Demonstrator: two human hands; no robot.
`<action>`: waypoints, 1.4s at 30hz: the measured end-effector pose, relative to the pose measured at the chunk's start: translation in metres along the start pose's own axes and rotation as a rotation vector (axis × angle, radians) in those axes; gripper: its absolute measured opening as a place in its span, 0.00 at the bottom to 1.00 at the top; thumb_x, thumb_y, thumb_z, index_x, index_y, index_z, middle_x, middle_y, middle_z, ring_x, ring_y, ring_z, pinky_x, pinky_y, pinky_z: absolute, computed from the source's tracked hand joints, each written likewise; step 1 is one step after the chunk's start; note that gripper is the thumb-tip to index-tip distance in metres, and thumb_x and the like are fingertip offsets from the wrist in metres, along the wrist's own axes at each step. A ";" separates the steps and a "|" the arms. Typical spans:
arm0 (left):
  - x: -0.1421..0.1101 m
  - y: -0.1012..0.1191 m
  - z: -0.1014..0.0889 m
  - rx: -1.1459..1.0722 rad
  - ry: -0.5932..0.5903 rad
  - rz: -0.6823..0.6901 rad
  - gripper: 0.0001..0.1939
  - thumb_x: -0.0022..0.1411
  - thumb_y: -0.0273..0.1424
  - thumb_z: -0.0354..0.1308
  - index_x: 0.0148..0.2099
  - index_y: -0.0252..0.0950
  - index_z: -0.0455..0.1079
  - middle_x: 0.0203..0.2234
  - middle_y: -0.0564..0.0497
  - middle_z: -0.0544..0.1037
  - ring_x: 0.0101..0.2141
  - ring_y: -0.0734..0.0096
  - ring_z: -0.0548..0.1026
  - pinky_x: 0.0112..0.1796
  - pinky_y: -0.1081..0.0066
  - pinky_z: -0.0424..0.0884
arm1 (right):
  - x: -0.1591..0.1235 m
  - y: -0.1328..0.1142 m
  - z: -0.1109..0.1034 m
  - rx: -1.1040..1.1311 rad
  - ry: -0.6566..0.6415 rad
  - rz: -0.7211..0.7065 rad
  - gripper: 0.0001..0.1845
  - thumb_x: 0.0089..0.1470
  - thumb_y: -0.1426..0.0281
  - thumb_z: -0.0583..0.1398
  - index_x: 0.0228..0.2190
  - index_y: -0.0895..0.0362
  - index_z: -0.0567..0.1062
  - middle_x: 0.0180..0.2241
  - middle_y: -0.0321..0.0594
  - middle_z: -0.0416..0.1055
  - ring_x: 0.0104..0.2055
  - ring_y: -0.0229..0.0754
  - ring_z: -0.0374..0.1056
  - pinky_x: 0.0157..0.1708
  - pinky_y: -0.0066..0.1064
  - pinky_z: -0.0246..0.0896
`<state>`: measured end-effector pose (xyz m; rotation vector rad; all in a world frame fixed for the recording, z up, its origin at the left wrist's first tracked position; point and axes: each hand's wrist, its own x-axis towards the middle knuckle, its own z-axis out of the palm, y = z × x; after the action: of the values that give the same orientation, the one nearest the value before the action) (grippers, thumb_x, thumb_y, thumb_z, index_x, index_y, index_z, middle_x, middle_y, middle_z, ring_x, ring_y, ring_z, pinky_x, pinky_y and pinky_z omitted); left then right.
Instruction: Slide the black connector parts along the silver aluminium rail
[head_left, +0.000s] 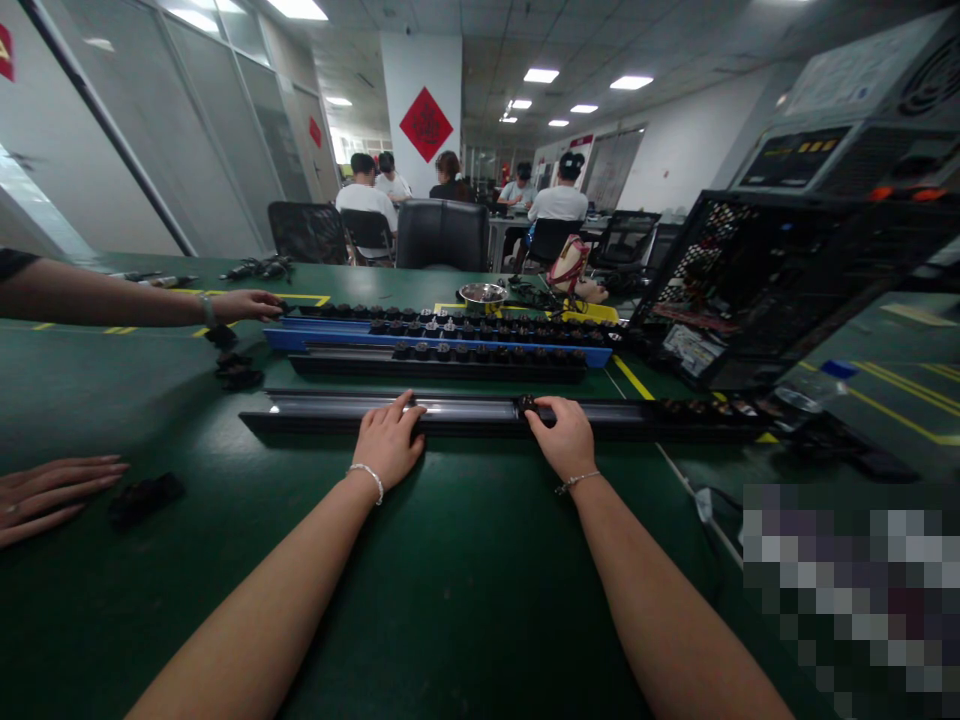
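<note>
Rail [472, 428], long, straight and black with a glossy grey channel: lies crosswise on the green table [465, 600], directly before the person. Small black block [527, 405]: at the channel, right of the rail's middle. Right hand [561, 432]: thumb and forefinger clamped on the block. Left hand [387, 440]: fingers laid over the channel, apart from the block; whether they clamp the rail cannot be told.

Handling (judged): block likely light and rigid, perhaps with fragile details; hold by opposite sides, using the fingertips. Rail probably stiff, its channel slick; brace at the outer walls.

Surface: table appears smooth, marked with yellow tape [634, 378]. Beyond the rail lie a shorter black rail [439, 371] and a blue rail [330, 341], with small dark parts along them. A co-worker's hand [255, 304] is near the blue rail's left end. An open black computer case [750, 265] stands at right.

Room: office with ceiling lights [541, 76], seated people [556, 205] and a white pillar [420, 62].
</note>
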<state>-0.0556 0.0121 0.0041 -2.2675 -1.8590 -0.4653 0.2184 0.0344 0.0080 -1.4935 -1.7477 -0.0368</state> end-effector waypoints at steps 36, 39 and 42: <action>0.000 0.000 0.001 0.004 0.014 0.004 0.20 0.57 0.35 0.50 0.53 0.43 0.65 0.60 0.48 0.60 0.52 0.58 0.66 0.51 0.59 0.57 | -0.003 -0.012 0.004 0.042 -0.143 -0.152 0.16 0.49 0.67 0.56 0.41 0.56 0.73 0.40 0.43 0.74 0.44 0.47 0.67 0.49 0.42 0.57; 0.000 0.001 0.000 -0.003 0.009 -0.005 0.21 0.57 0.35 0.50 0.53 0.44 0.65 0.60 0.48 0.60 0.52 0.58 0.66 0.52 0.58 0.57 | -0.004 -0.013 0.006 0.034 -0.160 -0.169 0.16 0.49 0.67 0.56 0.41 0.56 0.72 0.41 0.43 0.74 0.45 0.47 0.66 0.50 0.43 0.56; 0.000 0.001 0.001 -0.004 0.007 -0.006 0.21 0.57 0.35 0.50 0.53 0.44 0.64 0.60 0.49 0.60 0.52 0.59 0.66 0.52 0.58 0.56 | -0.004 -0.014 0.006 0.027 -0.173 -0.179 0.16 0.49 0.67 0.57 0.41 0.56 0.72 0.41 0.43 0.73 0.45 0.47 0.66 0.51 0.43 0.55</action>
<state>-0.0547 0.0118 0.0036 -2.2604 -1.8635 -0.4772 0.2035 0.0303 0.0078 -1.3507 -2.0095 0.0244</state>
